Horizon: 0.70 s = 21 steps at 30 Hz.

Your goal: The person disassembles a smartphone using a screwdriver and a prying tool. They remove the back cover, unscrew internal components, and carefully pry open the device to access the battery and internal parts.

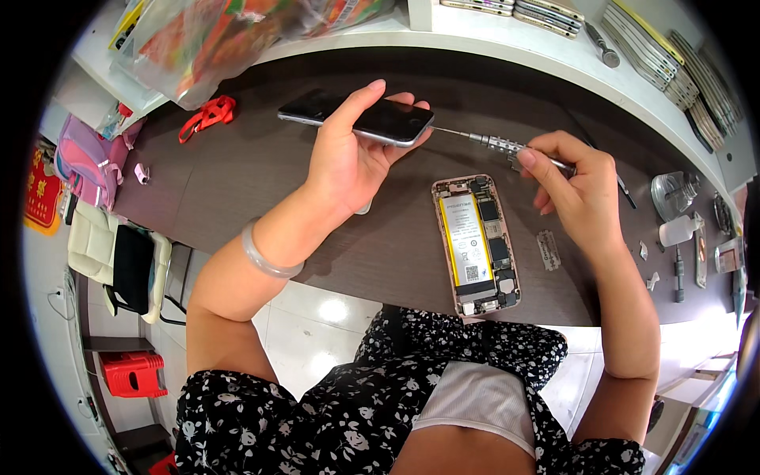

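Observation:
My left hand (pixel 356 146) is closed round a dark smartphone (pixel 396 119), lifted above the table with its screen up and its bottom edge toward the right. In my right hand (pixel 574 178) is a slim metal screwdriver (pixel 503 145). The tip of its shaft points at the phone's bottom edge; whether it touches there, I cannot tell. Between my forearms lies an opened phone body (pixel 477 245) with a pink-gold frame, its battery (pixel 465 241) and circuit parts exposed. A small perforated metal plate (pixel 548 250) rests to the right of it.
On the right of the table stand a glass jar (pixel 673 194) and a white bottle (pixel 675 231), with another screwdriver (pixel 679 275) below. A red strap (pixel 207 117) lies far left. The white shelf (pixel 475 32) along the back carries stacked phone parts (pixel 641 51) and plastic bags (pixel 214 43).

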Tool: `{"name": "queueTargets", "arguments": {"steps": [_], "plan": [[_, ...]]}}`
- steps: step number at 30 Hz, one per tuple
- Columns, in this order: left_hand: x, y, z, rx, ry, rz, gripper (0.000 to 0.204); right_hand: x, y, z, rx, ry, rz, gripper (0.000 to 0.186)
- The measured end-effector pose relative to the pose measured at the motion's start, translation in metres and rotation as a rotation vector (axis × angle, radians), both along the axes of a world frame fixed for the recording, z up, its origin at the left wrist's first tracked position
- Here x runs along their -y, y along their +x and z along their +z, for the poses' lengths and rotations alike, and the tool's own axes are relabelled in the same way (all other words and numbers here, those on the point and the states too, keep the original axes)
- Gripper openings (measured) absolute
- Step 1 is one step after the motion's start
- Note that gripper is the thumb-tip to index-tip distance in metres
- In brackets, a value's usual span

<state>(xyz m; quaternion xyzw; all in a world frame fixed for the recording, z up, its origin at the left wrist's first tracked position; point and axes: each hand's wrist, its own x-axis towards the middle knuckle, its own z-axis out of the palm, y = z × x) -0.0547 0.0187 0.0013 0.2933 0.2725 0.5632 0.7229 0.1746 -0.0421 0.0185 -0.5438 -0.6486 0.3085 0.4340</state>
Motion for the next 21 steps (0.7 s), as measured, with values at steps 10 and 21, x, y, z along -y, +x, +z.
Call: {"name": "queueTargets", "arguments": {"steps": [10,21], "plan": [[-0.008,-0.003,-0.002,-0.028,0.000,-0.002,0.015,-0.008,0.009,-0.002,0.131,0.178,-0.023,0.017],[-0.011,-0.003,-0.007,-0.082,-0.001,0.004,0.012,-0.006,0.006,-0.006,0.116,0.253,-0.016,0.015]]}}
